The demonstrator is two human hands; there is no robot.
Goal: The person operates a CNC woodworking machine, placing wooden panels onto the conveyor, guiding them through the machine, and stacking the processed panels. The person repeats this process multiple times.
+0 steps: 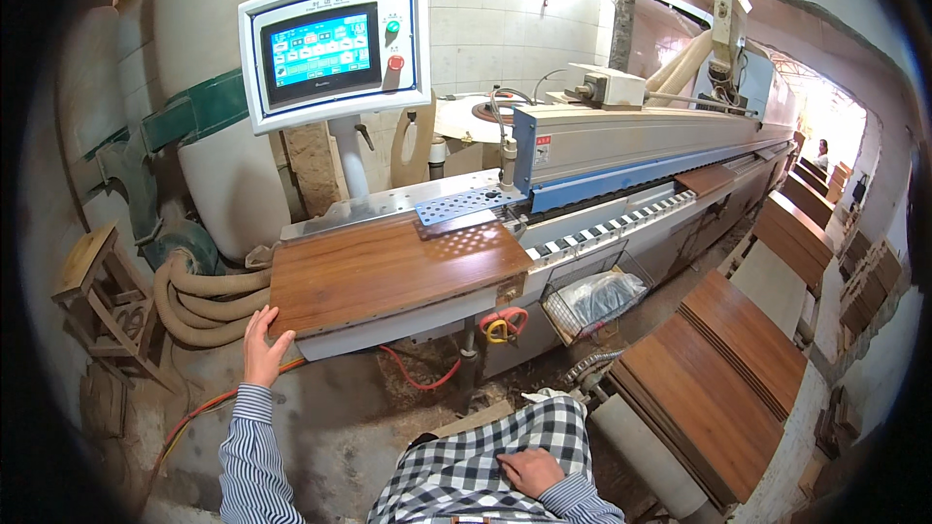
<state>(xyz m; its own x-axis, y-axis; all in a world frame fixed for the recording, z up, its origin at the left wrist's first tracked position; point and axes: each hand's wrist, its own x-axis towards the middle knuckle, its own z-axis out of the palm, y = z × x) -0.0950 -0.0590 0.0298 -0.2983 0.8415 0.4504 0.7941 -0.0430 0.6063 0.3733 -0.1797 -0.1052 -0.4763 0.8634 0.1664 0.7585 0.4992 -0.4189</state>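
Note:
A wide brown wood-grain board point(388, 274) lies flat on the near end of a long edge banding machine point(621, 150). Its far right part runs under a perforated blue plate point(466, 209). At the board's near left corner is my left hand point(260, 344), open, with fingers and thumb apart and the fingertips against the corner. My right hand point(532, 473) rests on the black-and-white checked apron point(485, 446) at my front. Its fingers are loosely bent and nothing shows in them.
A control panel point(335, 49) with a lit screen and green and red buttons stands behind the board. To the right are stacked brown boards point(699, 388) on rollers. A smaller board point(706, 180) sits farther along the machine. Hoses point(199, 301) and a wooden stool point(107, 301) are at left.

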